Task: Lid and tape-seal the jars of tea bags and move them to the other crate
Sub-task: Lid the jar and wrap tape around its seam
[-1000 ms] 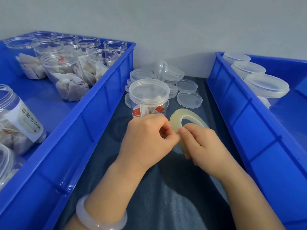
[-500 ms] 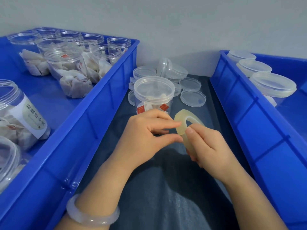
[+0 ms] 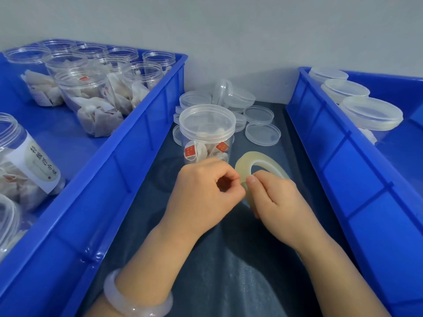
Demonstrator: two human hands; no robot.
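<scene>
Jar (image 3: 207, 131) of tea bags (image 3: 201, 153) stands lidded at 12 o'clock from my hands, kept close, I judge, for taping. My right hand (image 3: 274, 197) grips the tape (image 3: 242, 164) upright; my left hand (image 3: 203, 191) pinches its rim, probably picking the end loose. Left crate (image 3: 137, 161), 9 o'clock, holds open jars (image 3: 84, 92) of tea bags; right crate (image 3: 343, 170), 3 o'clock, holds lidded jars (image 3: 370, 113). Spare lids (image 3: 262, 133) lie at 1 o'clock.

Both forearms reach in close together — left hand (image 3: 206, 191) curled, fingertips pinching at the tape roll (image 3: 242, 166), right hand (image 3: 274, 197) gripping it
</scene>
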